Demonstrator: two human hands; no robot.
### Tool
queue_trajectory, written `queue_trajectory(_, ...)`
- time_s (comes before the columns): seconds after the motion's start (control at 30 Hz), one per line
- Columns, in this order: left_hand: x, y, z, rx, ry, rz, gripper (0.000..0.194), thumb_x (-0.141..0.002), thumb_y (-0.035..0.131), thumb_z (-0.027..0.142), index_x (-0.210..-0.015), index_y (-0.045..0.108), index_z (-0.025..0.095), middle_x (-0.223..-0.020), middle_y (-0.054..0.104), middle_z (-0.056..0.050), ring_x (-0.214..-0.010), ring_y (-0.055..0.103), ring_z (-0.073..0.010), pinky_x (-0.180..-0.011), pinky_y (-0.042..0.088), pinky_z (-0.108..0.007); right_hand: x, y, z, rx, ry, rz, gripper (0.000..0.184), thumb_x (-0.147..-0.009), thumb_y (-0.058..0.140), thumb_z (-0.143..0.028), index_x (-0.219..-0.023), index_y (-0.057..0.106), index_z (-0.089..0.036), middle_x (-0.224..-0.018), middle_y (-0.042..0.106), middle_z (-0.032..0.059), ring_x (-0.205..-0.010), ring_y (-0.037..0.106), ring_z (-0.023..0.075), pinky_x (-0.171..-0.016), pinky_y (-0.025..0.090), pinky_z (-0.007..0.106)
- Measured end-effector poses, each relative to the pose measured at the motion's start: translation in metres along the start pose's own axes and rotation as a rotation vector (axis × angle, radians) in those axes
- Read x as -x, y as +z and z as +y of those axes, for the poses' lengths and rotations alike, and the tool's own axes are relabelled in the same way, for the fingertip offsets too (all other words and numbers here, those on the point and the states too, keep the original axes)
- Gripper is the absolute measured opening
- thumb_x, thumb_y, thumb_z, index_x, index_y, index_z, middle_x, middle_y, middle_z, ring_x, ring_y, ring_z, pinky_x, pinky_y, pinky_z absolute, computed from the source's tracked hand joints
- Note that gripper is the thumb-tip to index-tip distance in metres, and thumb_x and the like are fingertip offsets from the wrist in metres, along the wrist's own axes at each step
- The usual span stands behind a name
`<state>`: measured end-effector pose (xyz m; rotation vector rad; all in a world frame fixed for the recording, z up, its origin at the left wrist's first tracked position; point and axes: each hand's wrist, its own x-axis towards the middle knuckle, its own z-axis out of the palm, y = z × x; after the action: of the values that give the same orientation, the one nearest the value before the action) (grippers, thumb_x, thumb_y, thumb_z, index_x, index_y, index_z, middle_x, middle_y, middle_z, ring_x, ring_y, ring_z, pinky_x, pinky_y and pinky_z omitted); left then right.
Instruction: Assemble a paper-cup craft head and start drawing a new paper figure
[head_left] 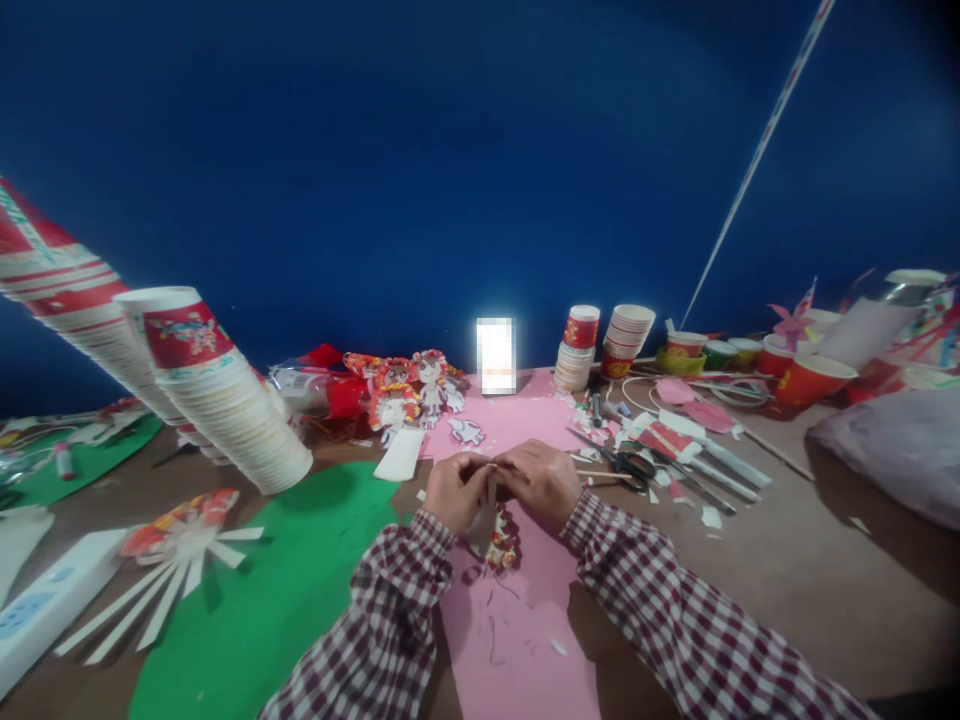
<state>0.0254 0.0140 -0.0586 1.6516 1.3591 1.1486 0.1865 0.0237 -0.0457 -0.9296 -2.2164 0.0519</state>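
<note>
Over the pink paper sheet (517, 640), my left hand (456, 490) and my right hand (544, 482) meet with fingertips pinched together. Between them is a cut paper cup (501, 545) with red and yellow curled strips along its lower edge. A narrow pale strip of it stands up between my thumbs. Both hands are closed on it, and my fingers hide much of its upper part. Small curled scraps lie on the pink sheet below. Beyond my hands stand several paper figures (430, 385) with curly red-orange manes, and a small white animal cutout (466, 432) lies near them.
Tall stacks of paper cups (232, 400) lean at the left, beside a cup cut into strips (191, 540), a green sheet (300, 580) and a power strip (56, 600). Scissors (626, 462), paper scraps and red cups (814, 380) lie right. A bright pixelated screen (496, 357) stands behind.
</note>
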Motion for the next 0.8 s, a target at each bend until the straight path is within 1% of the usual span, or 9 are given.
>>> queue_trajectory(0.17,0.0,-0.001,0.001,0.002,0.019,-0.008,0.023,-0.074,0.052,0.03,-0.081,0.065,0.012,-0.076,0.067,-0.007,-0.071,0.061,-0.0167,-0.065,0.048,-0.025,0.0,0.0,0.001,-0.019,0.011,0.002,0.017,-0.086,0.045,-0.026,-0.085,0.061,-0.019,-0.078,0.063,0.0033,-0.076,0.054,0.0138,-0.07,0.039,0.025)
queue_trajectory(0.3,0.001,-0.001,0.004,-0.019,0.021,-0.006,0.023,-0.074,0.052,0.029,-0.081,0.065,0.013,-0.076,0.067,-0.007,-0.071,0.062,-0.0171,-0.065,0.048,-0.026,0.0,0.001,0.001,-0.015,0.022,-0.001,0.017,-0.085,0.047,-0.027,-0.083,0.061,-0.019,-0.078,0.063,0.0033,-0.075,0.054,0.014,-0.069,0.039,0.025)
queue_trajectory(0.43,0.001,-0.003,0.007,-0.044,0.028,-0.016,0.021,-0.074,0.051,0.028,-0.08,0.065,0.013,-0.076,0.067,-0.006,-0.071,0.061,-0.0163,-0.066,0.048,-0.026,0.0,0.001,0.0,-0.006,0.034,-0.003,0.018,-0.085,0.047,-0.027,-0.079,0.061,-0.018,-0.073,0.061,0.0031,-0.072,0.053,0.0139,-0.067,0.038,0.025)
queue_trajectory(0.53,0.001,-0.003,0.004,-0.058,0.024,-0.023,0.024,-0.073,0.051,0.026,-0.09,0.064,0.012,-0.08,0.066,-0.007,-0.072,0.061,-0.0157,-0.066,0.048,-0.026,-0.001,0.001,-0.001,-0.021,0.023,-0.002,0.017,-0.084,0.048,-0.026,-0.077,0.061,-0.018,-0.073,0.06,0.0031,-0.072,0.052,0.0139,-0.067,0.038,0.025)
queue_trajectory(0.6,0.0,-0.002,0.001,-0.072,0.012,-0.024,0.032,-0.072,0.052,0.026,-0.1,0.06,0.012,-0.079,0.066,-0.007,-0.07,0.06,-0.0152,-0.064,0.048,-0.026,-0.001,0.001,-0.001,-0.031,0.013,-0.004,0.016,-0.084,0.048,-0.025,-0.078,0.06,-0.018,-0.074,0.06,0.0031,-0.072,0.051,0.0139,-0.068,0.038,0.025)
queue_trajectory(0.67,-0.001,-0.002,-0.002,-0.078,-0.003,-0.042,0.037,-0.071,0.053,0.026,-0.105,0.058,0.011,-0.077,0.065,-0.006,-0.067,0.059,-0.015,-0.062,0.048,-0.026,-0.001,0.001,-0.001,-0.037,0.006,-0.004,0.016,-0.084,0.048,-0.025,-0.078,0.06,-0.018,-0.074,0.06,0.003,-0.072,0.051,0.0138,-0.068,0.037,0.025)
queue_trajectory(0.73,-0.002,-0.002,-0.004,-0.058,-0.01,-0.074,0.033,-0.07,0.054,0.025,-0.099,0.061,0.011,-0.077,0.066,-0.007,-0.069,0.06,-0.0153,-0.064,0.048,-0.026,-0.001,0.001,-0.001,-0.038,0.001,0.0,0.017,-0.085,0.047,-0.025,-0.077,0.06,-0.018,-0.072,0.059,0.003,-0.072,0.051,0.0137,-0.068,0.037,0.025)
queue_trajectory(0.8,-0.002,-0.002,-0.004,-0.022,-0.013,-0.099,0.025,-0.069,0.053,0.024,-0.088,0.064,0.011,-0.077,0.066,-0.007,-0.07,0.06,-0.0157,-0.065,0.048,-0.026,-0.001,0.001,-0.002,-0.033,-0.004,0.005,0.018,-0.085,0.046,-0.025,-0.074,0.059,-0.018,-0.07,0.059,0.0031,-0.071,0.05,0.0137,-0.067,0.037,0.025)
